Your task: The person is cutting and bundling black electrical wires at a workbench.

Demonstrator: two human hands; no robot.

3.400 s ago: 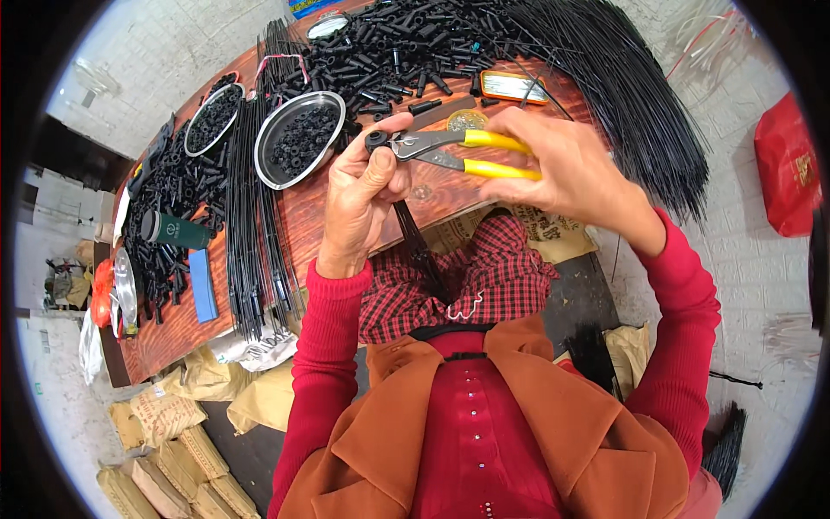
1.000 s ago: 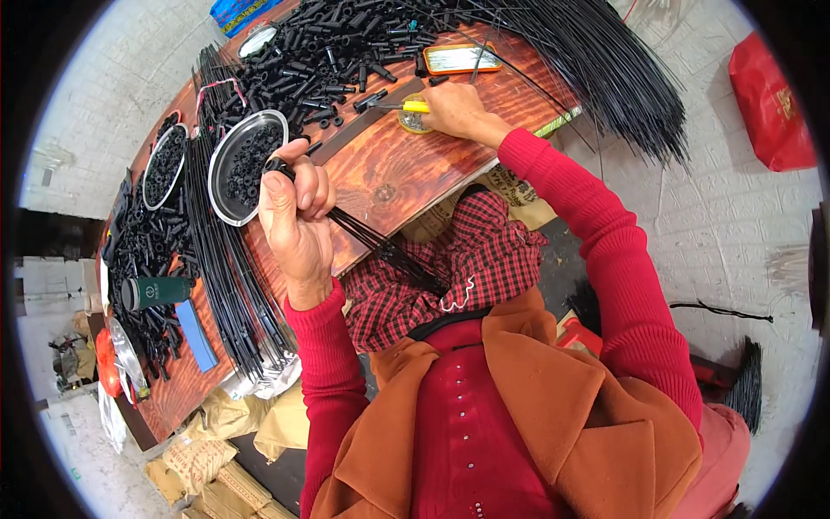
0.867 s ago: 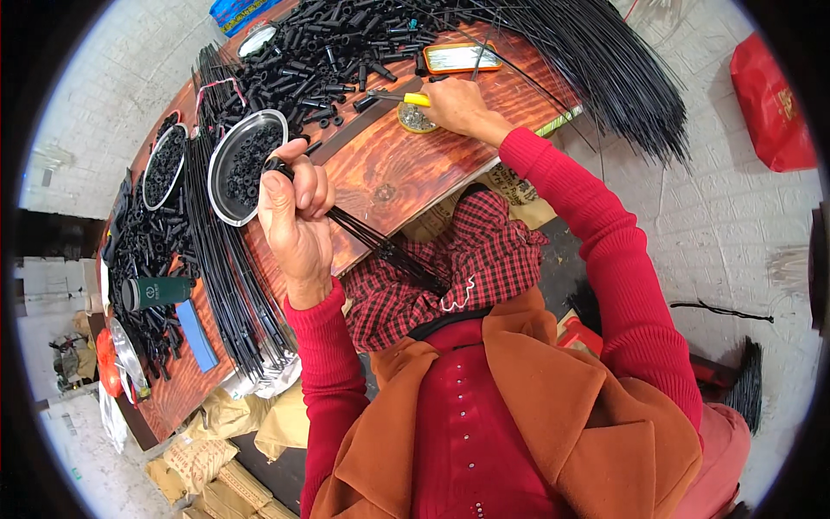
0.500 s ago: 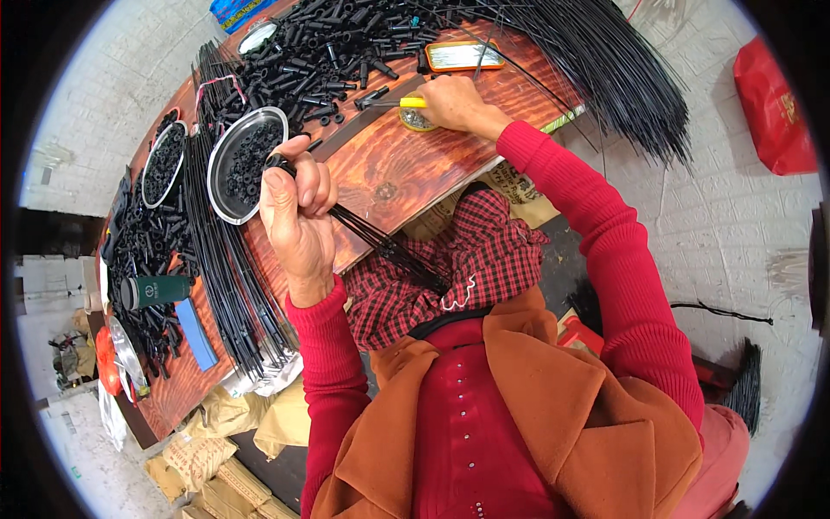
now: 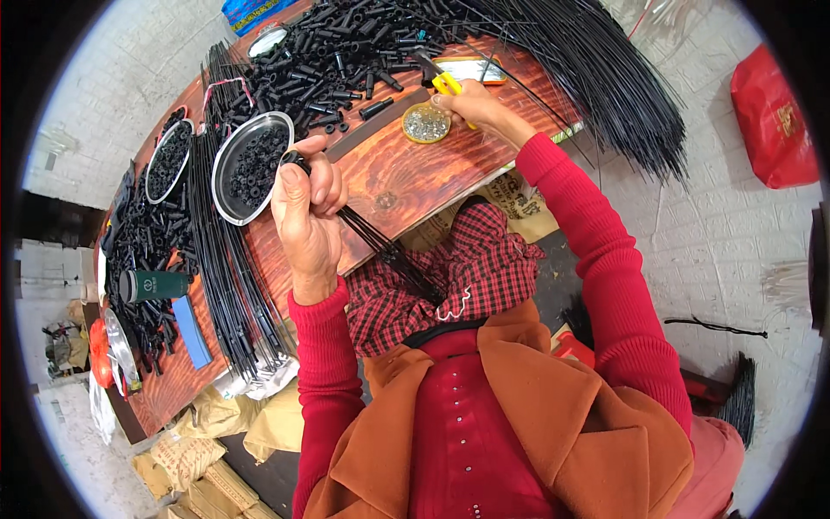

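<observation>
Below the left grip, at the lap: a red-and-black checked cloth (image 5: 450,268) lies over the knees; the lower ends of the held rods rest on it.
Left grip (image 5: 307,216): raised over the near desk edge, fingers pressed together around a bundle of thin black rods (image 5: 389,255). A small black cap (image 5: 290,158) sits on the bundle's top end, just above the thumb.
Right grip (image 5: 471,104): stretched well beyond the left grip, fingers curled about the yellow-handled pliers (image 5: 445,84), which lie against the desk.
Change noted: a few seconds ago both grips met at the bundle with the pliers applied to it. The right grip has since carried the pliers off to the far side. The bundle is now held one-handed and is not being worked.
Beside the right grip: a small round dish of silvery bits (image 5: 426,123), now uncovered.
Just beyond the left grip: a metal bowl (image 5: 226,151) of black rings.
Desk (image 5: 406,173): red-brown wood, with loose rods (image 5: 225,259) laid left of the left grip and a heap of black tube pieces (image 5: 346,52) at the far edge.
Room: pale tiled floor (image 5: 692,225); a red bag (image 5: 769,121) far right; sacks (image 5: 216,415) under the desk.
</observation>
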